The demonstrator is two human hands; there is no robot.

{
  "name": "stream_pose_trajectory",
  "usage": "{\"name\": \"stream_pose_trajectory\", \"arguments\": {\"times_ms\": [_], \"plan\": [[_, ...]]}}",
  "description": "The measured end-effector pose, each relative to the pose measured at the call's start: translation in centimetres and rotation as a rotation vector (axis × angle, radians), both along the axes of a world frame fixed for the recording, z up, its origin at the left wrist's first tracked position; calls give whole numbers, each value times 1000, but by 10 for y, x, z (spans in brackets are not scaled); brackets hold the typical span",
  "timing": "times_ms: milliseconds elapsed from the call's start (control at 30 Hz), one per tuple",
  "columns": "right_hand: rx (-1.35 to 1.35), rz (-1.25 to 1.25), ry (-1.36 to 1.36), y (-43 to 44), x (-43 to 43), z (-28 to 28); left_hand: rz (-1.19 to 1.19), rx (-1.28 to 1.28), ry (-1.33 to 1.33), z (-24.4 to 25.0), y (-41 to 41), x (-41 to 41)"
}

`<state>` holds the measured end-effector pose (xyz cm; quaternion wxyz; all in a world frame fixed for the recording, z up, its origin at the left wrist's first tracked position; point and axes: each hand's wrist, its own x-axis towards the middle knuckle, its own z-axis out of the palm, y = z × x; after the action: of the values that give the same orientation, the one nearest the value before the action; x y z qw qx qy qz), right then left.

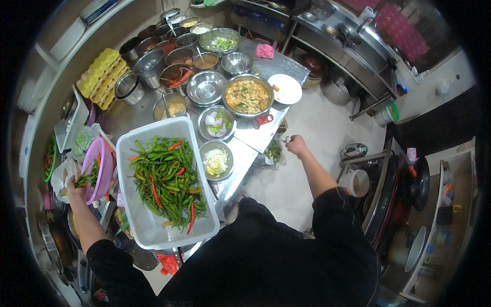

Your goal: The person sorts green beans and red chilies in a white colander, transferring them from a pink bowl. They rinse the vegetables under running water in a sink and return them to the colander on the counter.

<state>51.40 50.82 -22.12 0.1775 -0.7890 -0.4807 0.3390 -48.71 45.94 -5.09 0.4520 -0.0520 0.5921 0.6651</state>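
Observation:
At the left, my left hand [75, 188] is closed on several green chili peppers [86, 178], over the near side of a pink plastic basket [100, 184] that leans beside a white plastic bag [61, 176]. A large white plastic basket [144, 234] with many green and some red chili peppers [165, 184] stands in front of me on the steel table. My right hand [297, 146] is off the table's right edge, over the floor, its fingers closed around something small that I cannot make out. Below it to the left hangs or stands a clear bag with greens [273, 151].
Steel bowls of chopped onion [217, 123], garlic [216, 160] and a cooked dish [247, 96] line the table's right side, near a white plate [285, 89]. Egg trays [101, 78] stand at the back left. A stove [387, 192] is at the right.

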Motion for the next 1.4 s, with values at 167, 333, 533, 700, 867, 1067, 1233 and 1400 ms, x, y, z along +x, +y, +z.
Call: {"name": "stream_pose_trajectory", "arguments": {"times_ms": [167, 333, 533, 700, 867, 1067, 1233, 1400], "plan": [[-84, 132, -211, 21, 17, -36, 235, -246, 138, 17, -2, 51], [128, 212, -266, 6, 8, -58, 63, -200, 232, 26, -39, 75], [-21, -54, 450, -33, -34, -60, -140, -38, 1480, 66, -66, 251], [-99, -6, 566, -53, -73, -50, -768, 14, 1656, 76, -51, 403], [-9, 237, 562, -52, -93, -26, -908, -101, 1690, 50, -21, 417], [-55, 320, 513, -66, -77, -16, -1215, -92, 1706, 39, 2, 400], [-147, 236, 509, -83, -60, -36, -1297, -291, 1889, 40, 13, 419], [-150, 212, 546, -91, -52, -50, -1461, -456, 1943, 44, 22, 426]]}}
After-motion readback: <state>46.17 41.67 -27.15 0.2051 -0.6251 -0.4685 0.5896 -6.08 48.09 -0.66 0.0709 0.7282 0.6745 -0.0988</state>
